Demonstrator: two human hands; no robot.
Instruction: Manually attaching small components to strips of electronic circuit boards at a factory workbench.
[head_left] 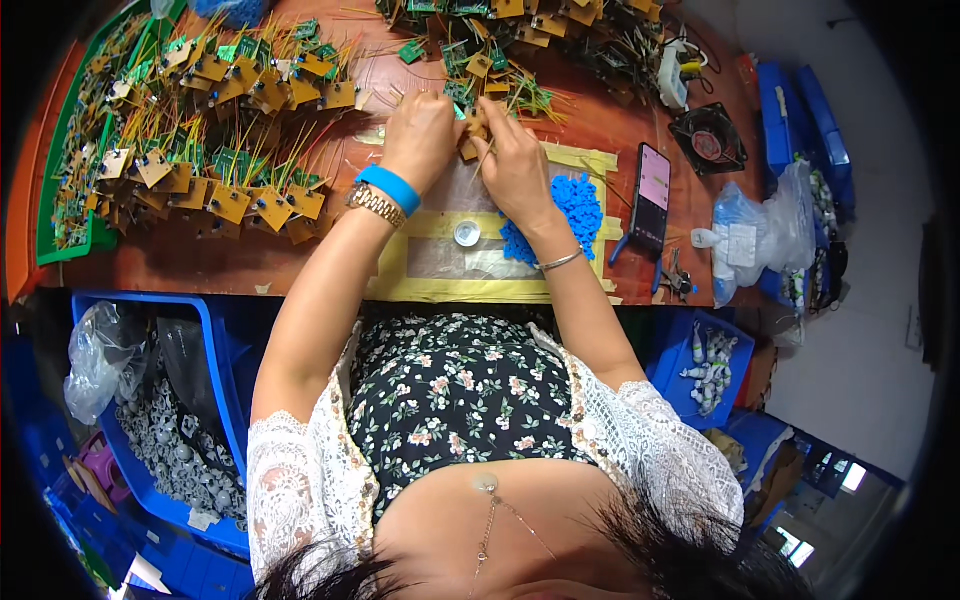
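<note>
Above the taped work mat (425, 290), my two hands meet over a small tan circuit board (472, 143). My right hand (515, 165) grips this board between bent fingers. Just beside it, my left hand (420, 135) is curled closed; whatever its fingers hold is hidden. Thin wires and green boards (478, 66) lie right beyond my fingertips. Nearer to me on the mat sits a small round white cup-like part (467, 234). A heap of small blue pieces (575, 208) spreads beside my right wrist.
Wired tan boards (270, 207) are piled at the left, beside a green tray (47, 205). To the right lie a phone (653, 190), blue-handled pliers (620, 248), a black fan (707, 138) and a plastic bag (785, 225). Blue bins (232, 400) stand below the table edge.
</note>
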